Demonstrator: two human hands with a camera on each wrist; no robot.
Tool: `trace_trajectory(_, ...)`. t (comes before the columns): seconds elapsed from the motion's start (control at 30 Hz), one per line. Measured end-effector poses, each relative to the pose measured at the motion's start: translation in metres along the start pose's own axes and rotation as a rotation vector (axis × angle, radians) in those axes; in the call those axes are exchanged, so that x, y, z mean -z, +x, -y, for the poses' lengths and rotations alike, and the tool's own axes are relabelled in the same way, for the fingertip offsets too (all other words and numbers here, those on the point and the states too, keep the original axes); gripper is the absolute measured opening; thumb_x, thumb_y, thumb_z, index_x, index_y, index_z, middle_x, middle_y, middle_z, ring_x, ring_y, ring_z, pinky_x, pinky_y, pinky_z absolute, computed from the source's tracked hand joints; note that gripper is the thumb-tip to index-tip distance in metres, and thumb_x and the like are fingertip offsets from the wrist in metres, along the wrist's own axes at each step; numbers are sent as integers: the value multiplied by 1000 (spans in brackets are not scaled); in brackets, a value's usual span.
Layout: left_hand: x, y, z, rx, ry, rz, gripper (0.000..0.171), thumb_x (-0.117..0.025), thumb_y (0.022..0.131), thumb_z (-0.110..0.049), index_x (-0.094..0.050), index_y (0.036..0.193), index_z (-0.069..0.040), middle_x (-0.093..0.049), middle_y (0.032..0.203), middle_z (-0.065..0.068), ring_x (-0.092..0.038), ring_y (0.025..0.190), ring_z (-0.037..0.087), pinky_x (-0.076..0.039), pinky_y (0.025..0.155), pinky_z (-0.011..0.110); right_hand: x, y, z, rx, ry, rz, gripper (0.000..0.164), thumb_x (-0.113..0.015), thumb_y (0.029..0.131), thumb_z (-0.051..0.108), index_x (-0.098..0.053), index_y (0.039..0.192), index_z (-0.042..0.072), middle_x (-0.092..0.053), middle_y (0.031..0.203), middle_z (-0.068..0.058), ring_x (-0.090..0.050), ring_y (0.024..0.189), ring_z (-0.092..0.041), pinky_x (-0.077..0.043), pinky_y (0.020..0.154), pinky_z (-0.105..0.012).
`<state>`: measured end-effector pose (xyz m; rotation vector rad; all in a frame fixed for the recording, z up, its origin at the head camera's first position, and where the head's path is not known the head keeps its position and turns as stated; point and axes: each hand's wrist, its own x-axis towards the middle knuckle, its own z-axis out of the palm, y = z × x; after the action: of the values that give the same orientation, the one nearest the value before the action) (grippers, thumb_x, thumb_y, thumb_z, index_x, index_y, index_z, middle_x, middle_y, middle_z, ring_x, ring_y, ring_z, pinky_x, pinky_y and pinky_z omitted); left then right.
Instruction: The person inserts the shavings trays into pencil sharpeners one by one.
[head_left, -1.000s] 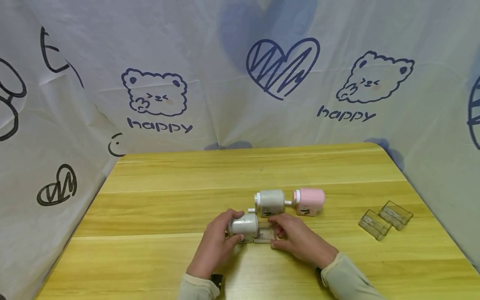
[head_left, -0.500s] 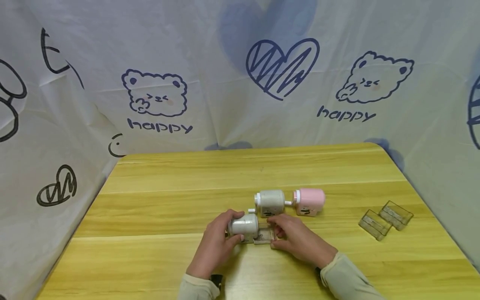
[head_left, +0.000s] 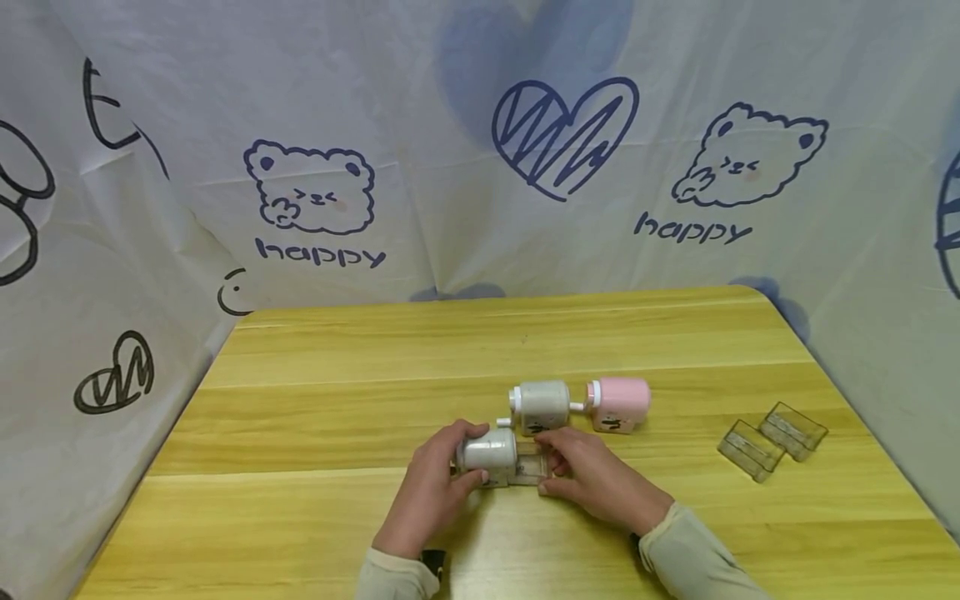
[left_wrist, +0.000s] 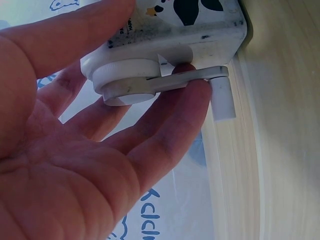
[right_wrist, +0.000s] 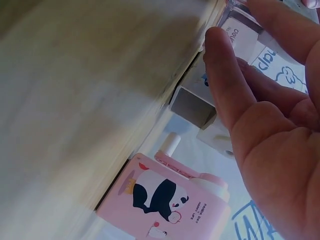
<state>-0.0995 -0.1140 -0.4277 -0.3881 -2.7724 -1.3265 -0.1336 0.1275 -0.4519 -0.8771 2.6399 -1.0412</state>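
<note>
In the head view my left hand (head_left: 431, 487) grips a white crank pencil sharpener (head_left: 487, 452) at the middle front of the table. The left wrist view shows its printed side (left_wrist: 205, 35), with fingertips at the white crank handle (left_wrist: 185, 80). My right hand (head_left: 600, 479) pinches the outer end of a clear shavings drawer (head_left: 532, 467), which lines up with the sharpener's right end. In the right wrist view the right fingers (right_wrist: 225, 75) lie beside the drawer, whose far part is cut off by the frame.
Just behind the hands stand a grey-white sharpener (head_left: 545, 404), with a hollow drawer slot (right_wrist: 192, 106), and a pink panda-print sharpener (head_left: 619, 402). Two clear drawers (head_left: 752, 450) lie at the right of the wooden table (head_left: 337, 350). White printed cloth (head_left: 435, 150) hangs around it.
The clear drawer has shifted slightly against the sharpener's end, and the right thumb has edged a little left. The left hand and the other things stay put.
</note>
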Motion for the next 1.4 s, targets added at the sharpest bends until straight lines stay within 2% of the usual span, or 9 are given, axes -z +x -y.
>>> trace_trajectory(0.6,1,1,1,17,-25,18,45,-76,78,-11,-60,120,-17,-61,118,4,-55,96,19,-49,79,42,-1,3,2,24,12,5,53,-73,83,20,-52,126,-1,-57,104,-2,-54,86,-13,-47,75,-28)
trace_trajectory(0.97,2,-1,0,6,-40,18,43,-73,80,-7,-60,120,-16,-61,120,6,-56,100,20,-50,80,43,0,5,3,18,16,11,51,-74,81,19,-53,124,0,-56,99,0,-52,84,-13,-46,74,-28)
trace_trajectory(1.4,3,-1,0,-28,-45,2,44,-74,80,-9,-60,121,-17,-61,120,6,-57,100,22,-50,79,44,-2,6,2,54,-22,-2,53,-73,82,18,-51,127,-1,-57,106,-3,-52,88,-14,-47,77,-29)
